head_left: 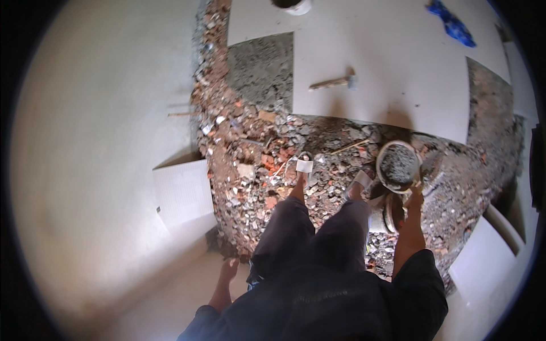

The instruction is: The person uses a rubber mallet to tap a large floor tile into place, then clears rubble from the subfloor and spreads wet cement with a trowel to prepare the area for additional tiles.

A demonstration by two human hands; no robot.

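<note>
My right hand (416,199) is closed on the near right edge of a round bucket (382,177) filled with grey wet mortar (399,165). The bucket is beside my right foot, on the rubble. Against its near side is another bucket (377,220), tipped over, its round mouth partly behind my right forearm. My left hand (229,268) hangs low at my left side, away from any tool; its fingers look loosely apart and hold nothing I can see. A mallet (333,83) with a pale handle lies on the large light floor tiles (375,51) ahead.
Broken brick and stone rubble (244,148) covers the ground underfoot. A grey mortar patch (260,71) borders the laid tiles. Leaning slabs stand at left (185,193) and right (483,258). Farther off are a blue plastic bag (452,24) and a white bucket (298,8).
</note>
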